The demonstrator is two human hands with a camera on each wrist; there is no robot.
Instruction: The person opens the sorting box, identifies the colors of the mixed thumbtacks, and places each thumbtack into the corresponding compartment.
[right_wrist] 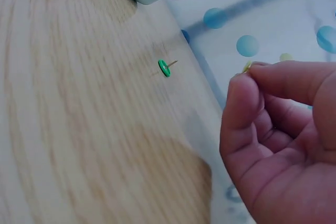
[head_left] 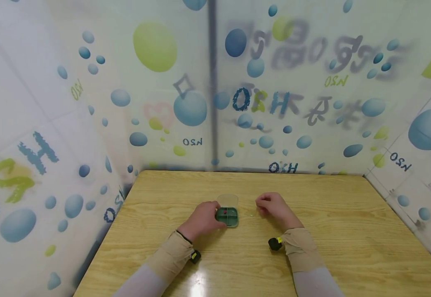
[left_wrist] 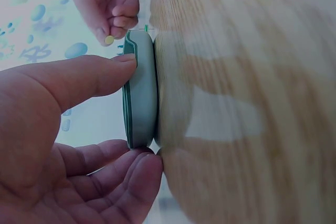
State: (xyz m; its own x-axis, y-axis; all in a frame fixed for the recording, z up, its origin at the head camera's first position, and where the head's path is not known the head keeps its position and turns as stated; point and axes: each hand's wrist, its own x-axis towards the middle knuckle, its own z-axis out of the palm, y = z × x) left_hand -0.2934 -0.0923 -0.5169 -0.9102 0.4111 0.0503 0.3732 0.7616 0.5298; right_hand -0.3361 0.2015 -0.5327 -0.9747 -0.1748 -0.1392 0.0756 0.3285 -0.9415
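My left hand [head_left: 201, 220] grips a small green divided box [head_left: 232, 222] on the table, thumb on one side and fingers on the opposite side. Its clear lid [head_left: 228, 200] stands opened away at the back. A small red piece [head_left: 225, 212] lies in the back-left compartment. To the right of the box, my right hand [head_left: 276, 209] pinches a yellow thumbtack [left_wrist: 109, 40] between thumb and index finger, its round head showing. Between box and right hand, a green thumbtack [right_wrist: 164, 68] lies on the wood with its pin tilted up.
The wooden table [head_left: 349, 231] spreads out to both sides of the hands. A patterned curtain [head_left: 189, 144] hangs behind the table's back edge and continues along the sides. Each wrist carries a small black camera [head_left: 275, 243] on a beige wrap.
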